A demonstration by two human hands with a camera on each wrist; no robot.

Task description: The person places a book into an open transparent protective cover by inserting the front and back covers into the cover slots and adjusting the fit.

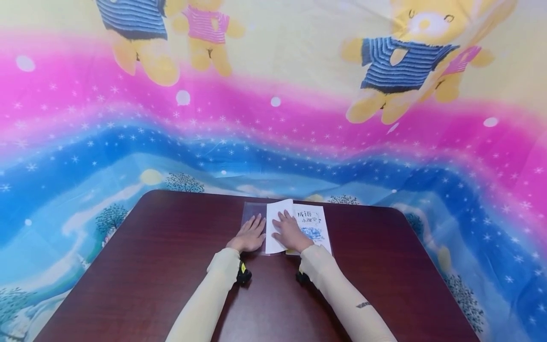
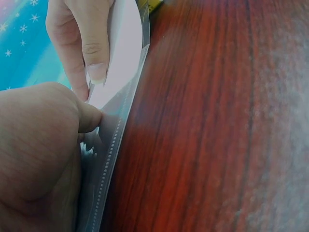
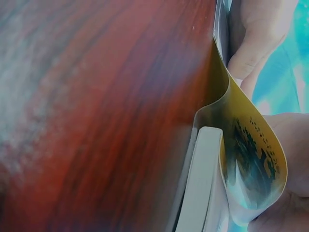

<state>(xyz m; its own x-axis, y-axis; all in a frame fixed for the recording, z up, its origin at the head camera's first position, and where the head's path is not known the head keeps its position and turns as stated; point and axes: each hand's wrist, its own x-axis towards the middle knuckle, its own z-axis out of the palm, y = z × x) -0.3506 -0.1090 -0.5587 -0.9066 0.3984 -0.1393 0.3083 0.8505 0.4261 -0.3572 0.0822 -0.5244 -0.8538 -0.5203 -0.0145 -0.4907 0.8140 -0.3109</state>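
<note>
A book with Chinese lettering and a blue picture on its title page lies near the table's far edge. Its cover is folded over to the left, white inside face up, and a clear plastic cover extends beyond it. My left hand rests on the plastic with its fingers straight. On the white face my right hand presses with spread fingers. In the right wrist view, the yellow outer cover bends in a curve beside the page block. The left wrist view shows the plastic's seamed edge on the wood.
The dark red-brown table has rounded far corners. A curtain printed with bears and snowflakes hangs close behind and beside it. Black wrist devices sit under both cream sleeves.
</note>
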